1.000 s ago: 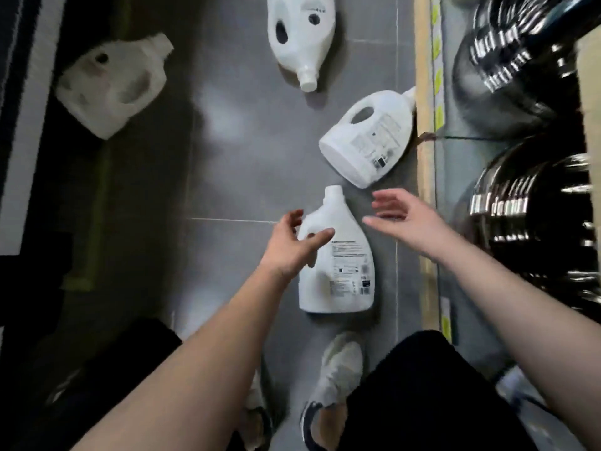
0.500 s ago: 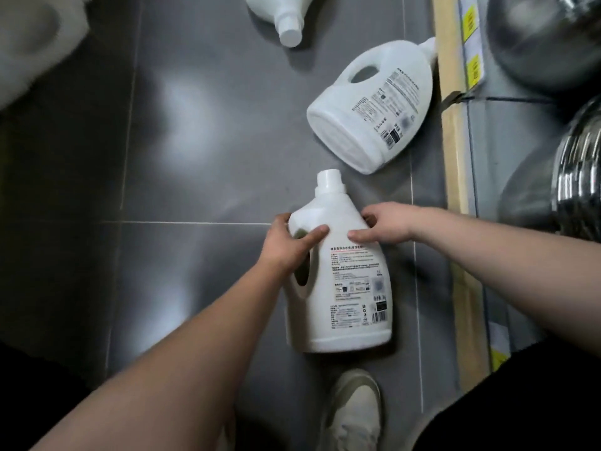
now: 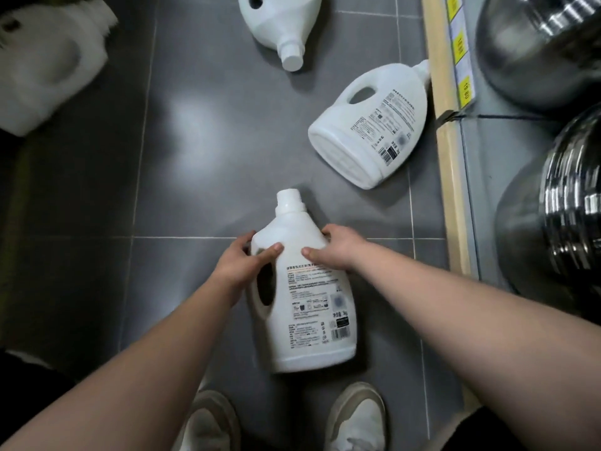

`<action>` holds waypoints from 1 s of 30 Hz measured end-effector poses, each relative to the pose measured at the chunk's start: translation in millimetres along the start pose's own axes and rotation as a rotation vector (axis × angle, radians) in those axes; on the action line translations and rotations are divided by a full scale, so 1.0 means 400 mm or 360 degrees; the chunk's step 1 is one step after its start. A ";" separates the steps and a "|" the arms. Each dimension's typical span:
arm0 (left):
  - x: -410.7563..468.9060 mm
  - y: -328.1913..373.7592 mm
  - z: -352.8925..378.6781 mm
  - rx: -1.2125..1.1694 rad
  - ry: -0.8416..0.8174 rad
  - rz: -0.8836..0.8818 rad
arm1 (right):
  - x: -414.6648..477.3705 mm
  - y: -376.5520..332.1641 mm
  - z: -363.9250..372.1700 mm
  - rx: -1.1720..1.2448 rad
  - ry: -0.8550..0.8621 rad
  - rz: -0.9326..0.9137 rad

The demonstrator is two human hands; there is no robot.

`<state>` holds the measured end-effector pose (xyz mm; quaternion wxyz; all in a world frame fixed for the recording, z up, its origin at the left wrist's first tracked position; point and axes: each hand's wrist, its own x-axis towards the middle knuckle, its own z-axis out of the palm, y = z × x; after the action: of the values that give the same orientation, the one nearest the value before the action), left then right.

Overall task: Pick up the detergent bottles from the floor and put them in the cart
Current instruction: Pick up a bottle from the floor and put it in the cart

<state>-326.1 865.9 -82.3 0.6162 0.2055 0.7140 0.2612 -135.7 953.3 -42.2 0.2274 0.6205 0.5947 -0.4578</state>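
- Now our left grip (image 3: 242, 265) clasps the nearest detergent bottle (image 3: 292, 231) at the top of its handle (image 3: 258, 302), and our right grip (image 3: 338, 252) clasps its shoulder opposite.
- It lies flat on the floor (image 3: 195, 190), label (image 3: 318, 307) up, cap (image 3: 287, 198) pointing away from us.
- We judge it full and heavy, stiff-walled, smooth plastic, so the handle is the safest hold, with the base supported.

The grey tiled floor (image 3: 201, 177) is carrying four white jugs, all lying down. The nearest detergent bottle (image 3: 312, 307) is lying label-up just ahead of two pale shoes (image 3: 357, 418). The second detergent bottle (image 3: 374, 125) is lying just beside the wooden shelf edge (image 3: 445, 125), the third detergent bottle (image 3: 279, 21) farther off, and the fourth detergent bottle (image 3: 48, 66), blurred, at the left.
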 end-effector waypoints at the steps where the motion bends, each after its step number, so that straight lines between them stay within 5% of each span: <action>1: 0.004 0.003 -0.007 0.0037 0.0001 0.0011 | -0.006 0.015 0.014 0.0168 -0.0013 0.0034; 8: 0.009 0.026 -0.018 0.0073 -0.0228 -0.0098 | -0.009 0.056 0.086 0.0848 -0.0153 0.0234; 17: -0.006 0.078 -0.024 0.0047 -0.0098 0.0140 | -0.035 0.040 0.058 0.1217 0.0126 0.0038; 30: -0.053 0.286 -0.101 0.0202 -0.0061 0.0858 | -0.088 -0.004 -0.114 0.0965 0.0716 -0.0632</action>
<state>-366.0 937.1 10.0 0.5237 0.4311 0.6368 0.3666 -119.1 972.7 9.8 -0.1932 0.6172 0.5759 -0.5001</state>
